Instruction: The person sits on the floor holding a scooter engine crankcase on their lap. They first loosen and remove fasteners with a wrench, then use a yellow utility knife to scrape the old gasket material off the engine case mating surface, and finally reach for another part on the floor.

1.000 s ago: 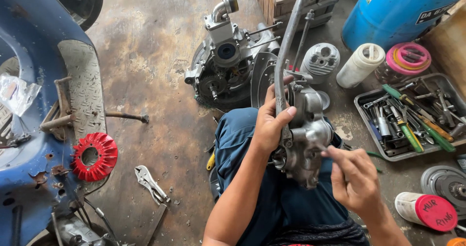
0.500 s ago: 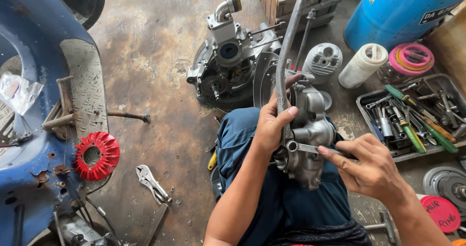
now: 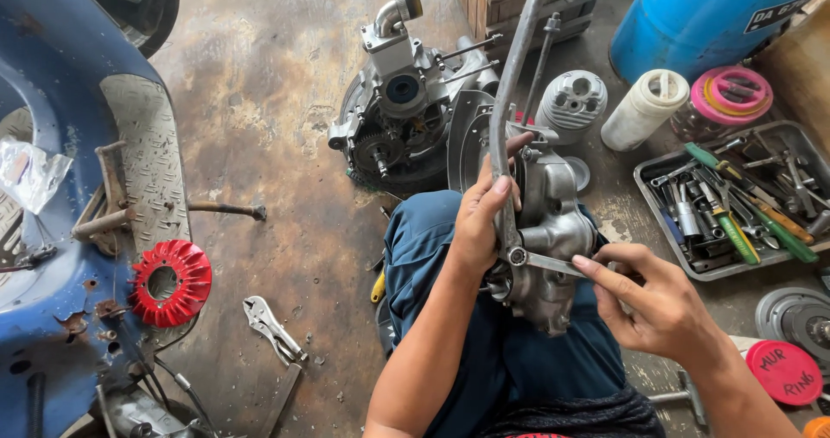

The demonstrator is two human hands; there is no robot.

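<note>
Left hand [image 3: 481,222] is closed around a grey metal engine cover [image 3: 553,230] that rests on the person's lap, against blue trousers [image 3: 432,256]; the fingers press on its upper edge, just beside a long bent metal lever [image 3: 510,83] that rises from the cover. Right hand [image 3: 657,304] holds a flat wrench [image 3: 549,263] between thumb and fingers, and the ring end of the wrench sits on a bolt at the left side of the cover. On the concrete floor [image 3: 277,101] beyond the knees stands a larger engine block [image 3: 398,118], and a ribbed cylinder [image 3: 571,101] is near it. A grey tray of tools [image 3: 735,204] lies at the right, a red fan wheel [image 3: 170,282] and locking pliers [image 3: 272,326] lie at the left.
</note>
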